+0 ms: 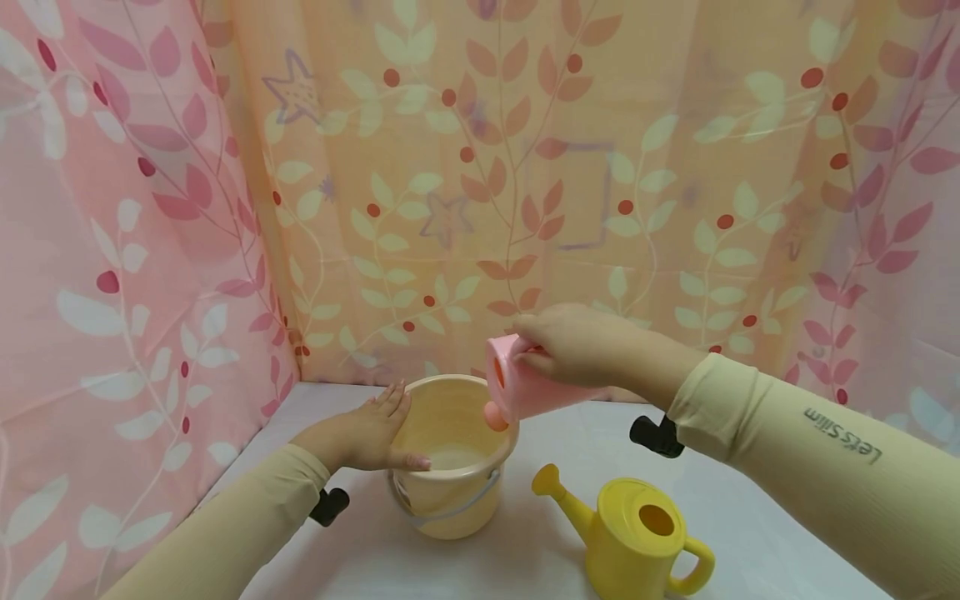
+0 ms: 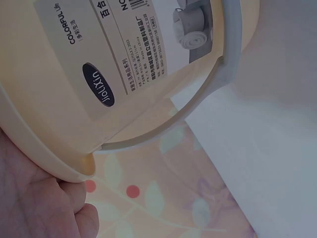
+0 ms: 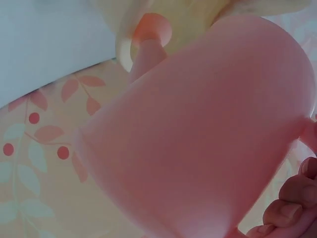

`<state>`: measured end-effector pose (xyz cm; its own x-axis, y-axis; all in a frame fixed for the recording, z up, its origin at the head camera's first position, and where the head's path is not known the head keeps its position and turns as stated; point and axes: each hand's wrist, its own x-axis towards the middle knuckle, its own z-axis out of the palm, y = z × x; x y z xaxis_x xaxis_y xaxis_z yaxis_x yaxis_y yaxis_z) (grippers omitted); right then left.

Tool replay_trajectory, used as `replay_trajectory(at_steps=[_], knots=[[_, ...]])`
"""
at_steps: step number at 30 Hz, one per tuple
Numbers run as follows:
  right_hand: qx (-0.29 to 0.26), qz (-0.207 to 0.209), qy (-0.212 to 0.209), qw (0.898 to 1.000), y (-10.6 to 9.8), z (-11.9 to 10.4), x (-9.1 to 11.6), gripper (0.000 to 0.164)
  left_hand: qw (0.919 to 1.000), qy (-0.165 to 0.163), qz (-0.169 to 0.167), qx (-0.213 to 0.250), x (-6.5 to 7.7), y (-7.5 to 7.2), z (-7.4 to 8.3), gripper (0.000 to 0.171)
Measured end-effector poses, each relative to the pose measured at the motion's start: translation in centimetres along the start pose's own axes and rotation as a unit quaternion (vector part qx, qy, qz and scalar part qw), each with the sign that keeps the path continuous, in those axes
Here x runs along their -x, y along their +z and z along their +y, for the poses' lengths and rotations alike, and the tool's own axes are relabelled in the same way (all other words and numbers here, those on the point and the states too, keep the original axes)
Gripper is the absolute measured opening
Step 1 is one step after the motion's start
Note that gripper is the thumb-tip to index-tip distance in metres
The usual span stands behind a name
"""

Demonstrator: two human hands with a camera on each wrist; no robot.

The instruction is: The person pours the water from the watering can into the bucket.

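A cream bucket (image 1: 450, 500) with a grey handle stands upright on the white surface. My left hand (image 1: 363, 433) holds its rim at the left, thumb at the front edge and fingers toward the back. In the left wrist view the bucket's labelled side (image 2: 79, 54) fills the upper left. My right hand (image 1: 570, 346) grips the handle of a pink watering can (image 1: 551, 392), tilted over the bucket's right rim. Its orange-pink sprinkler head (image 3: 152, 27) points down at the bucket's mouth in the right wrist view. I cannot make out any water coming out.
A yellow watering can (image 1: 637, 542) stands on the white surface (image 1: 540, 546) at the front right, its spout toward the bucket. Leaf-patterned curtains (image 1: 495, 167) close off the back and sides. A small black device (image 1: 658, 436) sits at my right wrist.
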<state>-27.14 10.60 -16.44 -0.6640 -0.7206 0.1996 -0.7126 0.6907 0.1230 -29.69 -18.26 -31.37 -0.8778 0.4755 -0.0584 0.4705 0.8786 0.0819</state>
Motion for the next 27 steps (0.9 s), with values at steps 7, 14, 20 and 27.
replay_trajectory(at_steps=[7,14,20,27], knots=[[-0.050,0.012,0.024,0.998,0.1,0.8,0.7,0.007,1.0000,0.002,0.002,0.000,0.1,0.0,0.0,0.114],[-0.092,0.061,0.015,0.994,0.7,2.1,1.6,0.016,1.0000,0.002,0.003,0.008,0.2,0.0,0.0,0.114],[-0.164,0.076,0.043,0.983,1.8,3.3,2.6,0.015,1.0000,0.005,0.007,0.006,0.2,-0.1,0.1,0.113],[-0.223,0.098,0.093,0.965,3.5,4.3,3.7,0.020,0.9999,0.008,0.008,0.006,0.3,-0.1,0.1,0.112]])
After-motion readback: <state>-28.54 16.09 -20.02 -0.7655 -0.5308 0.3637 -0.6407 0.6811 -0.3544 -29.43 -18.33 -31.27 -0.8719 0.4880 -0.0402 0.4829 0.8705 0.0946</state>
